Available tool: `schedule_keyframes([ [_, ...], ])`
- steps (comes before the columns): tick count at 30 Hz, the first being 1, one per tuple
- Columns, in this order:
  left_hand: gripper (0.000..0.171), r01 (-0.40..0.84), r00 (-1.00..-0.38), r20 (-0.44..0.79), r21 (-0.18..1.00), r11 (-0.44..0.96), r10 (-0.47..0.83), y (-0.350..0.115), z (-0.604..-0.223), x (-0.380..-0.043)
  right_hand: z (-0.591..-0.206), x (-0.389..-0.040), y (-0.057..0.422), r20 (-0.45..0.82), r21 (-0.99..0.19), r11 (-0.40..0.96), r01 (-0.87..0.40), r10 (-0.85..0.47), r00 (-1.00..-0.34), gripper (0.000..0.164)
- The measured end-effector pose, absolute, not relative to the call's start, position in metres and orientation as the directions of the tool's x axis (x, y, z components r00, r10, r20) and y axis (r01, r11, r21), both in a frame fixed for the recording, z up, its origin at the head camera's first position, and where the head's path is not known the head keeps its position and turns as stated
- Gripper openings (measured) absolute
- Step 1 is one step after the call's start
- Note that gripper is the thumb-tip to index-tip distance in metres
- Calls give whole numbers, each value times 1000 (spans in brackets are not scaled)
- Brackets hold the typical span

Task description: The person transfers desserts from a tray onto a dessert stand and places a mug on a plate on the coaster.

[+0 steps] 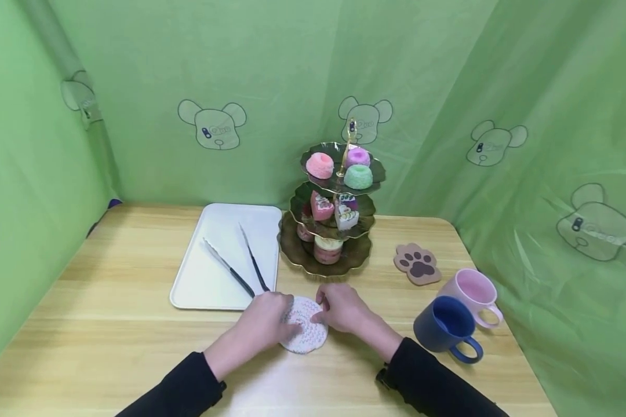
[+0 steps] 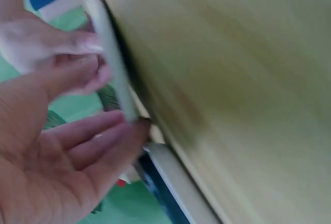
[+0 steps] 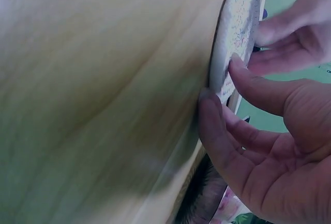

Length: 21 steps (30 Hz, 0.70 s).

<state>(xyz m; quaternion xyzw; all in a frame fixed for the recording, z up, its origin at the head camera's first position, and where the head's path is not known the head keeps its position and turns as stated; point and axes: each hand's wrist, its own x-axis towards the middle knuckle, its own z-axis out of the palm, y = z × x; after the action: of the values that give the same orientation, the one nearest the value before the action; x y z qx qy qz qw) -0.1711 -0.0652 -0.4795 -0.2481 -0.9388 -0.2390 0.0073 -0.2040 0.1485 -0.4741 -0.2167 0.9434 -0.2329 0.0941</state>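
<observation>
A round woven coaster (image 1: 306,333), white with coloured flecks, lies near the table's middle. My left hand (image 1: 265,318) pinches its left edge, thumb over the top. On the opposite side, my right hand (image 1: 344,310) pinches the upper right edge between thumb and fingers. Seen almost edge-on in the left wrist view, the coaster (image 2: 115,63) is close to the tabletop, with left fingertips at its rim. The right wrist view shows the right thumb on the coaster's (image 3: 238,38) upper face and the index fingertip at its edge.
Behind the left hand is a white tray (image 1: 198,289) bearing two tweezers-like tools (image 1: 229,269). A three-tier stand (image 1: 339,269) with toy sweets rises at the back. Rightward are a paw-shaped coaster (image 1: 417,264), a pink mug (image 1: 472,289) and a blue mug (image 1: 438,327).
</observation>
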Motion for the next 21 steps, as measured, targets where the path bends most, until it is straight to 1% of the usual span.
schedule_keyframes([
  [1,53,463,-878,102,433,774,468,-65,-478,-167,-474,-204,148,-72,-481,797,-366,-452,-889,32],
  [3,86,443,-883,48,412,796,466,-63,-476,-161,-475,-205,148,-64,-480,796,-368,-450,-891,31],
  [4,98,433,-887,26,399,809,461,-62,-476,-158,-475,-206,148,-62,-480,798,-365,-446,-893,31],
  [5,105,426,-889,11,386,818,458,-62,-476,-157,-476,-206,148,-62,-480,800,-361,-441,-895,31],
  [6,108,424,-890,3,374,825,456,-61,-477,-156,-476,-205,147,-66,-479,803,-355,-436,-898,30],
  [8,105,430,-890,4,347,834,457,-59,-479,-156,-476,-204,147,-70,-480,808,-342,-424,-903,29],
  [11,96,446,-887,25,308,840,461,-57,-480,-157,-475,-199,146,-62,-476,812,-338,-415,-908,26],
  [13,92,451,-886,32,290,844,463,-56,-481,-157,-474,-196,146,-44,-470,806,-360,-428,-902,25],
  [15,89,451,-887,35,282,847,461,-55,-480,-157,-473,-192,148,-25,-465,796,-387,-449,-893,27],
  [17,87,446,-889,32,287,848,457,-53,-479,-156,-469,-187,152,-22,-467,788,-402,-464,-885,30],
  [18,88,441,-891,29,294,848,453,-53,-479,-156,-466,-183,155,-21,-476,781,-405,-470,-882,28],
  [20,91,429,-896,23,305,850,444,-52,-478,-155,-455,-175,163,-35,-520,763,-383,-467,-884,25],
  [21,93,422,-898,21,313,851,439,-52,-478,-155,-449,-170,167,-40,-547,754,-364,-458,-888,27],
])
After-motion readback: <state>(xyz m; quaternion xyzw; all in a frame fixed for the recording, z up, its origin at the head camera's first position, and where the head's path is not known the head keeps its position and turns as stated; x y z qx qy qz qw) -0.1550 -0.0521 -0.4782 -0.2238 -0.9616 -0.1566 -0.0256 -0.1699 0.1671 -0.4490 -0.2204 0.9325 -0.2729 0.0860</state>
